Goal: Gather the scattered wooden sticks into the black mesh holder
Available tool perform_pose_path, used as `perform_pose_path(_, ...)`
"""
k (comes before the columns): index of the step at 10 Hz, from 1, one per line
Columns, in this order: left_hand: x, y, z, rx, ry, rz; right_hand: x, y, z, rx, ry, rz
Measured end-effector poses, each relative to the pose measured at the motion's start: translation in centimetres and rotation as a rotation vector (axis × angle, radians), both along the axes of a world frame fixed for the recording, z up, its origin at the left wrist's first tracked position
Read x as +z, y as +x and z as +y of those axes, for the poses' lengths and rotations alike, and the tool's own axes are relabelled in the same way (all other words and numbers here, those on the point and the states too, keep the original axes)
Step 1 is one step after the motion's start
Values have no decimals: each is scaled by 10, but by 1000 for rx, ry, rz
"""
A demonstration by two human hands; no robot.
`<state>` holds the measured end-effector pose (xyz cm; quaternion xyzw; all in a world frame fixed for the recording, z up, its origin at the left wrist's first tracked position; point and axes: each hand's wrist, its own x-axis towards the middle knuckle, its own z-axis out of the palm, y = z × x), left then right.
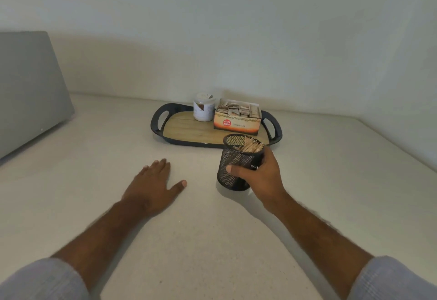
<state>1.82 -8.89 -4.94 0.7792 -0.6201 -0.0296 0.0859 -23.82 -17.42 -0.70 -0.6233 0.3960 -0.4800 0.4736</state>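
Observation:
The black mesh holder (pixel 234 157) stands on the pale counter, slightly tilted, just in front of the tray. A bundle of wooden sticks (pixel 251 146) pokes out of its top on the right side. My right hand (pixel 262 176) is wrapped around the holder from the right, thumb across its front. My left hand (pixel 153 183) lies flat on the counter to the left of the holder, fingers spread, holding nothing. I see no loose sticks on the counter.
A dark tray (pixel 163 131) with a wooden floor sits behind the holder, carrying a white jar (pixel 203 110) and an open box of tea bags (pixel 237 117). A grey appliance (pixel 28 86) stands at the far left. A white wall closes the back.

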Motion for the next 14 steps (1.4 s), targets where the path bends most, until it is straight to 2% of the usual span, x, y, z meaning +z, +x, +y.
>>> perform_pose_path(4,-7,6,-5,-71,-5,-30,23,109,-77,-163,-54,-21)
perform_pose_path(7,-13,6,-6,-71,-10,-17,10,152,-129,-181,-24,79)
perform_pose_path(10,-14,7,-7,-74,-9,-18,-8,176,-146,-177,-35,156)
perform_pose_path(11,-13,7,-7,-76,1,-12,-11,173,-143,-164,-10,219)
perform_pose_path(12,-12,11,-8,-72,20,-1,-11,161,-120,-190,-71,306)
perform_pose_path(13,-11,10,-10,-72,30,9,-15,137,-90,-221,-254,454)
perform_pose_path(14,-7,11,-8,-52,6,19,-23,98,-56,-252,-382,683)
